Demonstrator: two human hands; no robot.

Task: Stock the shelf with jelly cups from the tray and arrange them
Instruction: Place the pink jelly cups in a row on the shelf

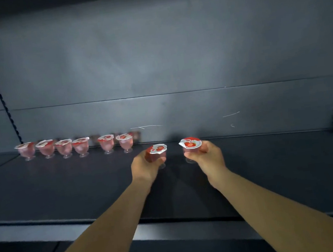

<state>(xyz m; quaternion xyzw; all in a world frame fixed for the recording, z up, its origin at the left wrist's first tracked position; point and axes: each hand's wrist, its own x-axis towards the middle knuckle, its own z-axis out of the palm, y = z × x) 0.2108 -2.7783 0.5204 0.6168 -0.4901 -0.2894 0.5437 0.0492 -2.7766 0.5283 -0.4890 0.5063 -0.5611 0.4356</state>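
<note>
Placing step: left hand (145,166) and right hand (206,152) each grip a jelly cup (158,152), next extending the back row (75,145) rightward on the shelf (63,181).

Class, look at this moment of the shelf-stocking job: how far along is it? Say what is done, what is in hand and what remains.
Done: six jelly cups stand in a row along the back of the shelf. In hand: the left hand and right hand each hold one more cup over the shelf, right of the row. Left: set these two down in line. The tray is out of view, so the remaining stock is unknown.

Dim, softly blurred view; pale glare on the back panel (153,64), bowed edges.
</note>
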